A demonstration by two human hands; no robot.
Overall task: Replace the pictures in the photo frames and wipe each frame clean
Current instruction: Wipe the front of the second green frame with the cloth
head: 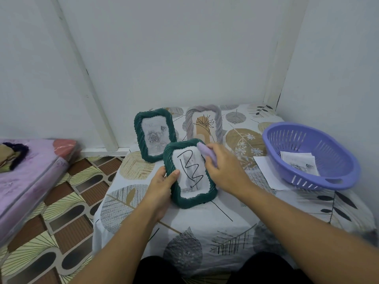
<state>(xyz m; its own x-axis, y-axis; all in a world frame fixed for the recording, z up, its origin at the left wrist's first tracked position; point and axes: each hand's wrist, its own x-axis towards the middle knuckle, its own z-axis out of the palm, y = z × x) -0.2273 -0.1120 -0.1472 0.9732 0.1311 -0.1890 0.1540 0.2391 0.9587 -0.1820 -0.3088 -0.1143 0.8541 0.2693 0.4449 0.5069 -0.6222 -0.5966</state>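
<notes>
A dark green rope-edged photo frame point(189, 196) is held tilted above the table; its glass shows a grey picture crossed by a black marker scribble. My left hand point(162, 187) grips its left edge, thumb on the glass. My right hand point(223, 168) holds a lilac cloth point(207, 155) against the frame's upper right corner. A second green frame point(155, 136) with a rose picture stands behind it. A grey rope-edged frame point(204, 124), holding no picture, stands further back.
A purple plastic basket point(311, 156) at the right holds a loose rose picture point(299, 162) and rests partly on a white sheet point(266, 171). The table wears a leaf-print cloth point(205, 222). A purple mattress point(26, 179) lies to the left, white walls behind.
</notes>
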